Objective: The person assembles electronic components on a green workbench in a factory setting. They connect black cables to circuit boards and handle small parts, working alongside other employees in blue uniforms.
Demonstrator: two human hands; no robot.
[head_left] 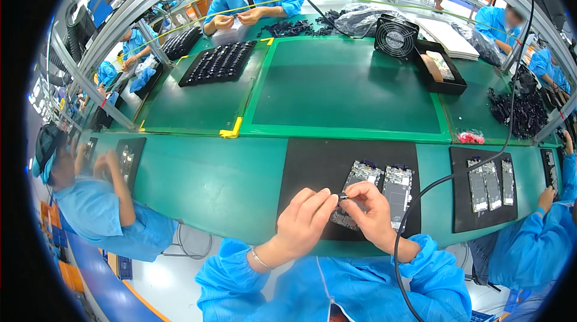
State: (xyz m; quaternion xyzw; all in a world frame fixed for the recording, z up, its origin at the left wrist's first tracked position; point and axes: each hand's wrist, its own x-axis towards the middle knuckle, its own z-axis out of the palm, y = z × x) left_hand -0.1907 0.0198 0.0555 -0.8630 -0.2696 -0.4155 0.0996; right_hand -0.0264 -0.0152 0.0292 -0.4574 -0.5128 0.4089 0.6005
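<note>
Both my hands meet over a black mat (306,163) on the green bench. A small black part (342,196) is pinched between the fingertips of my left hand (305,218) and my right hand (369,211); its exact kind is too small to make out. Beneath them lie two circuit boards: one circuit board (363,173) is partly hidden by my hands, and the other circuit board (398,190) rests to its right, its lower edge near my right wrist.
A black cable (448,176) hangs across the right side, passing near my right forearm. Several boards lie on another black mat (463,220). Beyond stand a fan (396,36), a black box (448,86) and a tray of small black parts (217,63). Co-workers sit left, right and opposite.
</note>
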